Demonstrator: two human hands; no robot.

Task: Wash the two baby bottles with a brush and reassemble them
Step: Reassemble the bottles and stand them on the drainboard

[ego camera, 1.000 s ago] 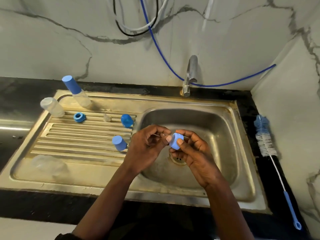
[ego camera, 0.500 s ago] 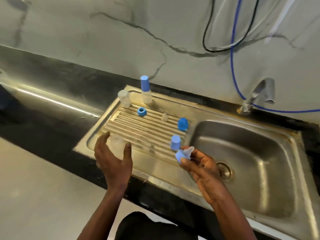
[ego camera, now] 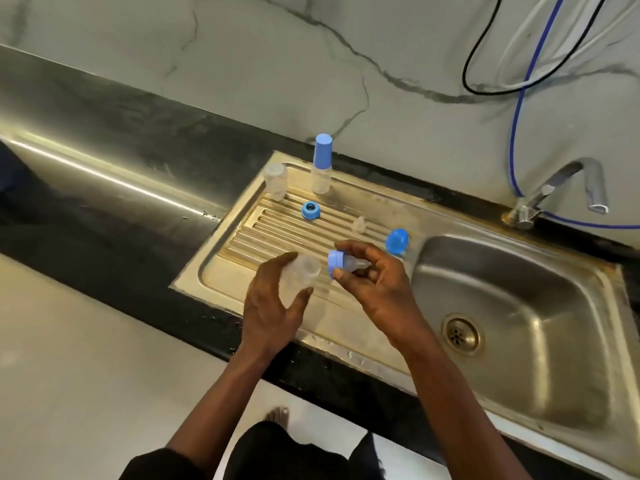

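Observation:
Over the ribbed drainboard my left hand grips a clear bottle body, its mouth turned right. My right hand pinches a blue collar with a clear teat in it, held just beside that mouth. On the drainboard lie a second blue collar, a loose clear teat and a blue dome cap. At the back stand a clear bottle body and a slim bottle with a tall blue cap.
The steel sink basin with its drain lies to the right, the tap behind it. Blue, black and white hoses hang on the marble wall. A dark counter runs to the left.
My left hand, empty and spread half a second ago, has taken hold of the clear bottle body and lifted it. My right hand has brought the collar with teat over to the bottle's mouth.

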